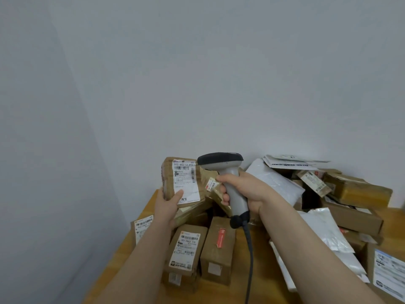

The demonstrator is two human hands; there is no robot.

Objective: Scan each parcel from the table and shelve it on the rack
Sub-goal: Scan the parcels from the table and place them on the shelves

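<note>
While left hand (pixel 167 204) grips a box (pixel 167 174) upright, thumb on its label (pixel 186 181), right hand (pixel 245 189) wraps the scanner (pixel 228 178) handle, its head just beside the label. Looks like the scan step, early in the job: table (pixel 262 279) carries a heap (pixel 217 249) of boxes and white mailers (pixel 278 183). Rack not in view. All sealed, contents unseen.

Left grip (pixel 168 201) clasping a parcel (pixel 186 178), right grip (pixel 243 188) wrapped round scanner (pixel 219 160) handle, both forearms extended forward

two plain pale grey walls (pixel 219 73) meet at a corner on the left.
</note>
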